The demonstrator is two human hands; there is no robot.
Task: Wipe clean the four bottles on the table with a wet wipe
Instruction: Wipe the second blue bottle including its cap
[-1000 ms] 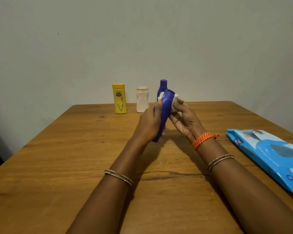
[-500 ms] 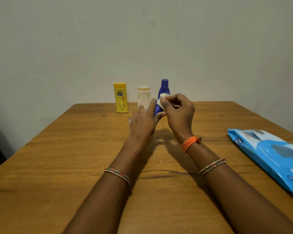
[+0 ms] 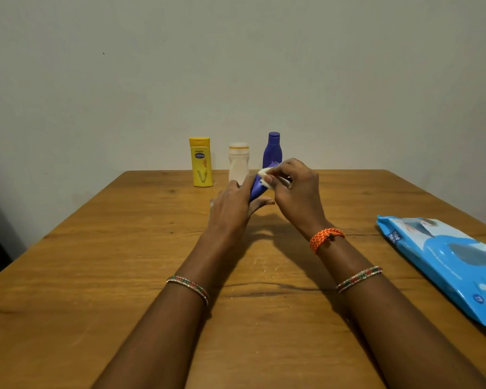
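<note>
Head view: the held blue bottle (image 3: 255,188) is mostly hidden inside the left hand (image 3: 230,209), whose fingers curl around it; the right hand (image 3: 295,189) pinches a crumpled white wet wipe (image 3: 264,178) against its top, above the wooden table (image 3: 124,248). Behind, by the plain wall, stand a yellow lotion bottle (image 3: 200,162), a white bottle (image 3: 238,164) and a purple bottle (image 3: 272,149), partly covered. A glossy blue wipes pack (image 3: 446,259) is cut off at right.

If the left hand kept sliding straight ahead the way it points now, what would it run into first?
Probably the white bottle standing at the back of the table. The left hand, gripping the blue bottle, points up-table toward it; depth is hard to judge, so it might pass just beside it.
</note>
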